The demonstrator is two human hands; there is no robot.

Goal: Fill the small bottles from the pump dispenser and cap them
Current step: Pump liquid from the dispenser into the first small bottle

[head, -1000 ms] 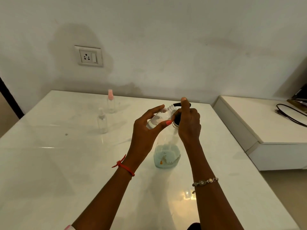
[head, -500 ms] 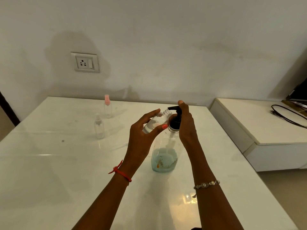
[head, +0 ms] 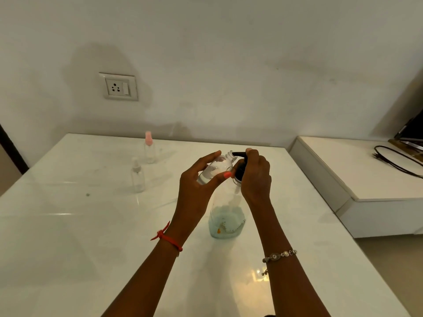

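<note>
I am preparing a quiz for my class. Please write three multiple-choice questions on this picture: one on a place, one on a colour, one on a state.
1. Where do the pink-capped bottle and the clear-capped bottle stand? A) on the table, left of the pump dispenser; B) on the floor; C) in a box.
2. What colour is the pump head? A) pink; B) white; C) black.
3. How is the small bottle in the left hand? A) capped, upright; B) uncapped, tilted toward the nozzle; C) lying on the table.
1 A: both stand there, upright. 2 C: the head under the right hand is black. 3 B: its open neck meets the nozzle.
</note>
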